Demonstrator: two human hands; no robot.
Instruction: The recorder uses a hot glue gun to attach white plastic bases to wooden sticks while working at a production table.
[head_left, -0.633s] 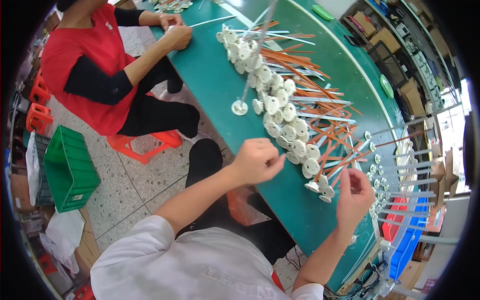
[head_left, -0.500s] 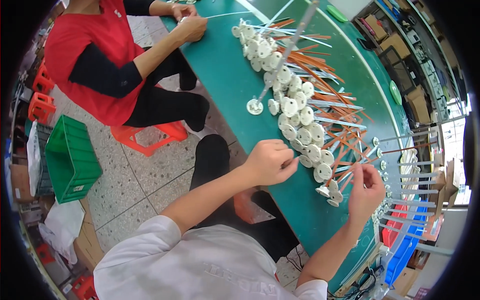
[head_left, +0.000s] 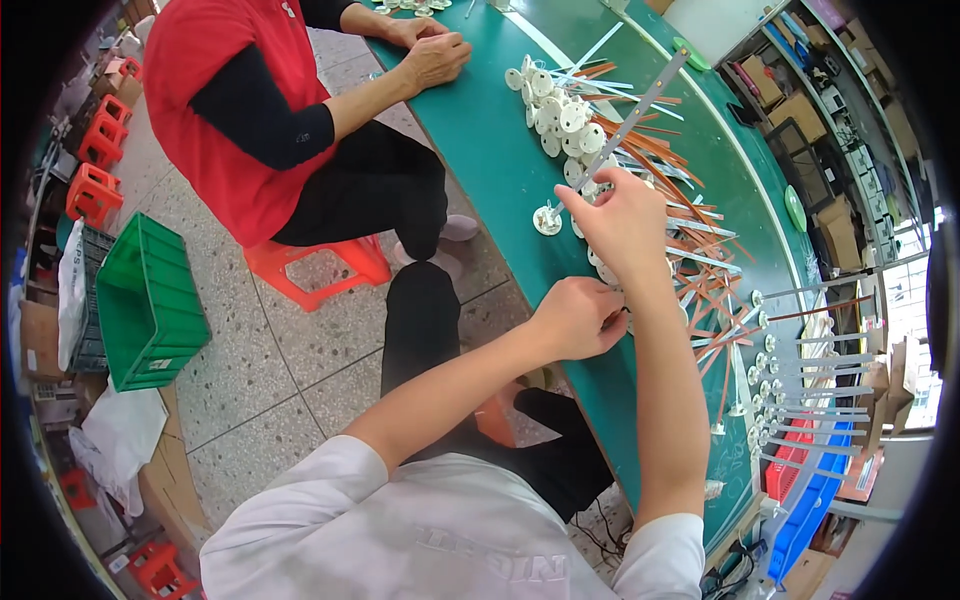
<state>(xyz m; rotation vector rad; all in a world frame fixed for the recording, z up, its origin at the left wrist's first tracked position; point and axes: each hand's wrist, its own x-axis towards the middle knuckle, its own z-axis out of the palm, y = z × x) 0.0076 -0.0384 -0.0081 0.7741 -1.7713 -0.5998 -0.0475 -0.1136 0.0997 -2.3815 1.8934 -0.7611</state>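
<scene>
Our right hand has its grip closed on a long grey rod, angled up over the green worktop. Our left hand is curled at the worktop's edge beside the white discs; we cannot tell what its grip holds.

A long green-topped worktable ran from the far left to the near right. The floor was grey speckled terrazzo. A green plastic crate stood at the left, with red plastic stools beyond it. Shelves of brown cardboard boxes lined the far right wall, and a blue plastic bin sat near right.
</scene>
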